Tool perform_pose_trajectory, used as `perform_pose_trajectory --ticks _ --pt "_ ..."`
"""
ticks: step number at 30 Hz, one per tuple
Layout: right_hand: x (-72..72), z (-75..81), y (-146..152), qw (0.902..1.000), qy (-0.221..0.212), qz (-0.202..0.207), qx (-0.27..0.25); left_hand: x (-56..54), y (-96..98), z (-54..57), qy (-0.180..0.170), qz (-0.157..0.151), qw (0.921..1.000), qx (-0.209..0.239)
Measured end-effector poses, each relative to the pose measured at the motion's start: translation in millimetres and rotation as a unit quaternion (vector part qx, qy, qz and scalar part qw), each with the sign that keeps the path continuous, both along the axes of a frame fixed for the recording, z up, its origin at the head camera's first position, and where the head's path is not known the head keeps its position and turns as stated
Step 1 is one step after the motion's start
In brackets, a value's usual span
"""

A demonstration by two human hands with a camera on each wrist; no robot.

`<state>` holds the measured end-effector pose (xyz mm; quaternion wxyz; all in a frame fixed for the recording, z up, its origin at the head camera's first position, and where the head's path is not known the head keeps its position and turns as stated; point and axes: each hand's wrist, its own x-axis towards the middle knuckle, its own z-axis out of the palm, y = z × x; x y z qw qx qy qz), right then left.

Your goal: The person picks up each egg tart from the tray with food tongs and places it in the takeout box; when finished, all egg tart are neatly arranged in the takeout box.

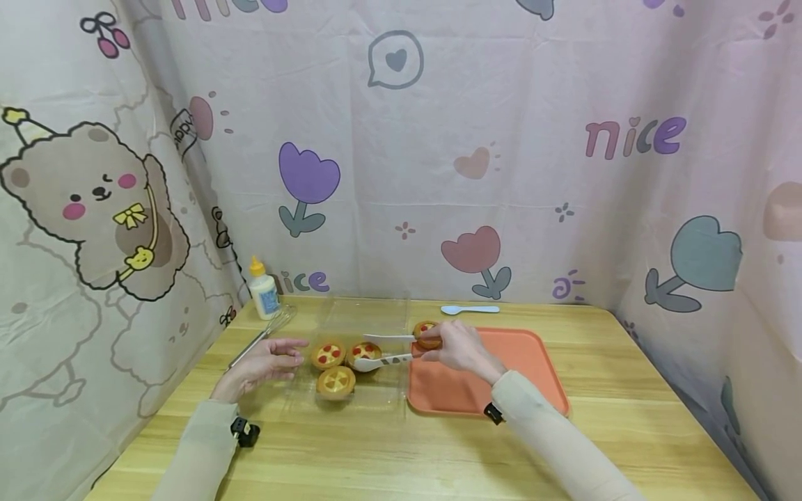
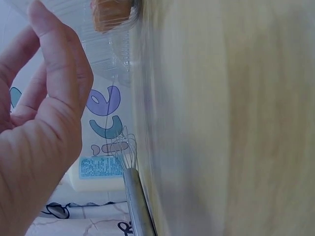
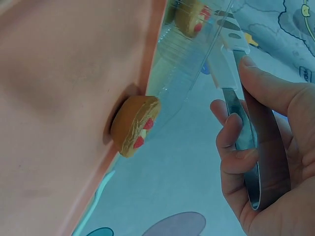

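Observation:
My right hand [image 1: 462, 346] grips metal tongs [image 3: 271, 152] with white slotted tips; the two arms stand apart over a clear plastic box [image 1: 385, 400], nothing between them. Inside the box are two egg tarts with red toppings, one at left [image 1: 328, 355] and one partly behind a tong tip [image 1: 366, 349], plus a yellow-topped tart [image 1: 335, 382] nearer me. Another red-topped tart [image 3: 134, 125] sits on the orange tray [image 1: 526, 369] at its back left corner, just beyond my right fingers. My left hand [image 1: 266, 364] is beside the box's left side, fingers loosely bent and holding nothing.
The box's lid [image 1: 366, 314] stands raised at the back. Left of it are a whisk [image 1: 249, 348] and a white bottle with a yellow cap [image 1: 264, 296]. A pale blue spoon [image 1: 470, 309] lies behind the tray. Printed curtains border the wooden table [image 1: 351, 459].

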<state>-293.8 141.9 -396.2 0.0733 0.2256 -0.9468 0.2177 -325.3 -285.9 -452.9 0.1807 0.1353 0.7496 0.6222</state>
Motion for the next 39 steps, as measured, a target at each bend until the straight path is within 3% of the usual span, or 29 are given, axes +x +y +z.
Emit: perform_pose_trajectory --ticks 6,12,17,22,34,39 --pt "0.3 -1.7 -1 1.0000 0.005 0.002 0.008 1.0 -0.2 1.2 0.001 -0.012 0.9999 0.010" --pt "-1.2 -7.4 4 0.9989 -0.025 0.013 -0.038 0.8 -1.1 1.4 0.002 -0.013 0.9998 0.014" --pt "-4.4 -13.3 11 0.9929 -0.071 0.024 -0.093 1.4 -0.8 0.1 0.003 -0.012 0.9998 0.017" --pt "-6.1 -14.6 19 0.9878 -0.089 0.034 -0.124 1.2 -0.7 -0.8 0.004 -0.010 0.9998 0.016" --pt "-2.9 -18.0 51 0.9739 -0.142 0.030 -0.175 -0.5 0.9 -0.8 0.000 -0.004 1.0000 0.003" --pt "-3.6 -19.8 65 0.9710 -0.145 0.021 -0.189 -1.0 0.4 -1.4 -0.001 0.004 1.0000 0.003"
